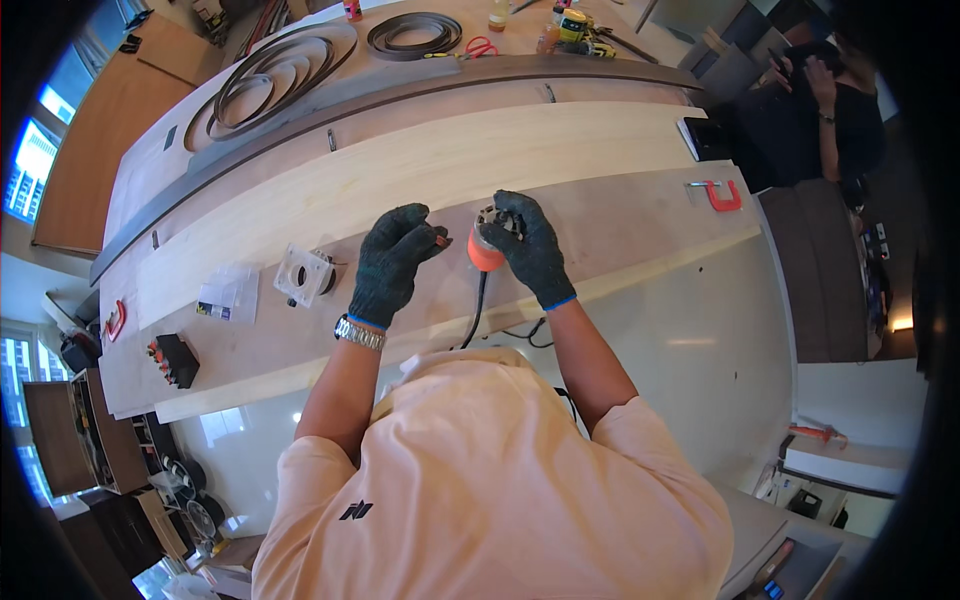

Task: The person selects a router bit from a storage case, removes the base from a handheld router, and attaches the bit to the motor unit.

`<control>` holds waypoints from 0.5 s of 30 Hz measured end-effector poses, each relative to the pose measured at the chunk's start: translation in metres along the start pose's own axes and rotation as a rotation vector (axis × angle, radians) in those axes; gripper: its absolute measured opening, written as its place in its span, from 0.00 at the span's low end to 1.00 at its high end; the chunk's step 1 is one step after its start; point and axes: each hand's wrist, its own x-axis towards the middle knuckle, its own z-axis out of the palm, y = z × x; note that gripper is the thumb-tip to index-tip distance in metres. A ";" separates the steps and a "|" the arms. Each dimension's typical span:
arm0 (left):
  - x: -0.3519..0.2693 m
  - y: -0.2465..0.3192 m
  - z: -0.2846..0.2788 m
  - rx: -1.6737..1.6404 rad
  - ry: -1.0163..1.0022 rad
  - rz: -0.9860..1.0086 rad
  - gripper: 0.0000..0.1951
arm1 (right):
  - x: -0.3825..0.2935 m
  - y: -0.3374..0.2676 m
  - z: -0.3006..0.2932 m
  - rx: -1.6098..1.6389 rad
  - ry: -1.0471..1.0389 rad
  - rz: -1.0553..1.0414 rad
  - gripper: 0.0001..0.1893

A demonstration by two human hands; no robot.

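Observation:
My left hand (391, 259), in a dark knit work glove, pinches a small reddish piece (442, 241) between thumb and fingers; it is too small to tell for sure, perhaps a router bit. Gloved the same way, my right hand (531, 247) grips the metal collet end of an orange trim router motor (484, 251). Its collet end points away from me, and its black cord (480, 304) runs back towards my body. Left of my left hand lies a clear plastic router base (302, 274). A black case (177, 360) of red and orange router bits sits farther left.
Clear plastic pieces (229, 294) lie beside the router base. Red C-clamps (723, 196) sit at both ends of the bench boards (637, 199). Across the bench are coiled edge strips (415, 36), red scissors (480, 48) and a tape measure (574, 25). Another person (817, 112) is at the right.

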 end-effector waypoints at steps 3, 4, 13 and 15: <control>0.000 0.000 0.001 0.007 -0.009 -0.012 0.14 | 0.001 0.003 0.001 0.241 0.057 0.017 0.23; -0.001 0.000 -0.001 0.008 -0.009 -0.010 0.14 | 0.002 0.002 0.001 0.178 0.065 -0.020 0.20; -0.004 0.009 0.008 0.025 -0.025 0.013 0.15 | 0.002 0.004 -0.004 0.107 0.051 -0.060 0.19; -0.002 0.014 0.014 0.043 -0.045 0.004 0.15 | 0.000 0.004 -0.001 0.117 0.034 -0.065 0.23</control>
